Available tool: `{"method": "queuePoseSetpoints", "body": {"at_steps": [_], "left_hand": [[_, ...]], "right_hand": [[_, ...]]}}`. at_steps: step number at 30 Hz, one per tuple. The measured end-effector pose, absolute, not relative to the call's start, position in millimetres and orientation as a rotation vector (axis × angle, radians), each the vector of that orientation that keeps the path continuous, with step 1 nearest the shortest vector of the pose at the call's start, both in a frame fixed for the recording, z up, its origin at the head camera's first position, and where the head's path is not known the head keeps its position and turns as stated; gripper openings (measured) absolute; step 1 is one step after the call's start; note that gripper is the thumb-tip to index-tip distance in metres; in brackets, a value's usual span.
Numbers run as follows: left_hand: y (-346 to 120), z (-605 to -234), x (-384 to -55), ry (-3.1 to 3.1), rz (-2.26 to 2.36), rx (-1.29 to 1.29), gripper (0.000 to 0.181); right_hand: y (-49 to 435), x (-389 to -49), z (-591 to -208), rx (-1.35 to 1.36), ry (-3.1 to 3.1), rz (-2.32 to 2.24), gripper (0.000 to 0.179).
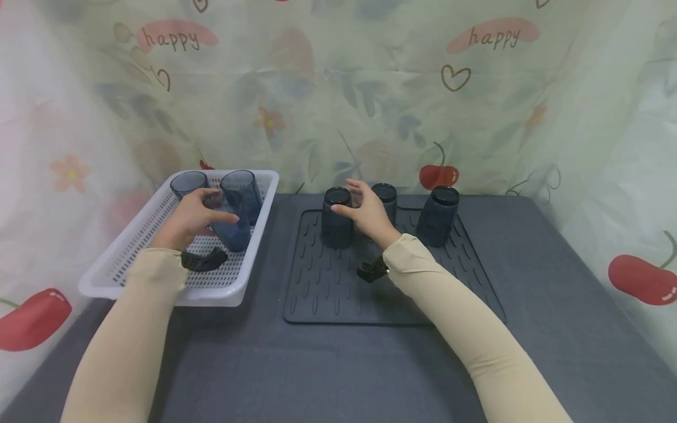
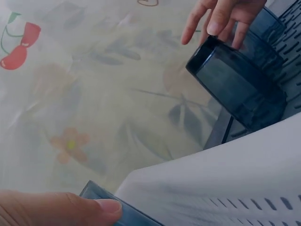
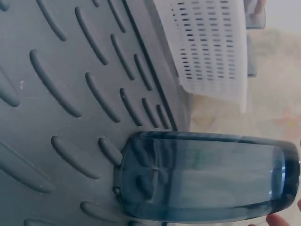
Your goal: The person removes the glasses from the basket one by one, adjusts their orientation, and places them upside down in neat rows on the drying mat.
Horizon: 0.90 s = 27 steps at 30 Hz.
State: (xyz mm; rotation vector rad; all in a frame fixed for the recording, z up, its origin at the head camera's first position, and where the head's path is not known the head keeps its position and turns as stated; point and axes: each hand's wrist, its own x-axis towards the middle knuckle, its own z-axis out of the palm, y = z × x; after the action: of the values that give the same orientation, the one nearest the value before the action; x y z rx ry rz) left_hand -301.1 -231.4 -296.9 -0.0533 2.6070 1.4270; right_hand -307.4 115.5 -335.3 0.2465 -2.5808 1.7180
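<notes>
My left hand (image 1: 186, 222) grips a blue tinted drinking glass (image 1: 234, 230), tilted inside the white basket (image 1: 254, 258); the left wrist view shows the thumb (image 2: 61, 209) along its rim. Behind it in the basket stand two more glasses, one at the right (image 1: 244, 187) and one at the left (image 1: 187, 181). Beside an upside-down glass (image 1: 336, 226) on the dark drying mat (image 1: 322, 294), my right hand (image 1: 374, 218) has its thumb and fingers spread near the glass's raised base. Fingertips (image 3: 277, 220) show close to that base in the right wrist view.
Two other upside-down glasses stand on the mat, one behind my right hand (image 1: 388, 197) and one to its right (image 1: 438, 218). A grey cloth (image 1: 254, 364) covers the table. A printed curtain (image 1: 328, 88) hangs behind and at both sides.
</notes>
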Motion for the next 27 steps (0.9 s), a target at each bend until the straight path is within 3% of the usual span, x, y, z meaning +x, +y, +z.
{"method": "queuePoseSetpoints", "body": {"at_steps": [12,27], "left_hand": [[-229,-275,-280,2.696,1.479,-0.111,0.102],[-218,-239,-241,2.861,1.563,-0.095,0.095]], "right_hand": [[125,-292,-317,0.316,-2.504,1.811,0.072],[147,-271,-300,0.48,-2.347,1.913,0.062]]}}
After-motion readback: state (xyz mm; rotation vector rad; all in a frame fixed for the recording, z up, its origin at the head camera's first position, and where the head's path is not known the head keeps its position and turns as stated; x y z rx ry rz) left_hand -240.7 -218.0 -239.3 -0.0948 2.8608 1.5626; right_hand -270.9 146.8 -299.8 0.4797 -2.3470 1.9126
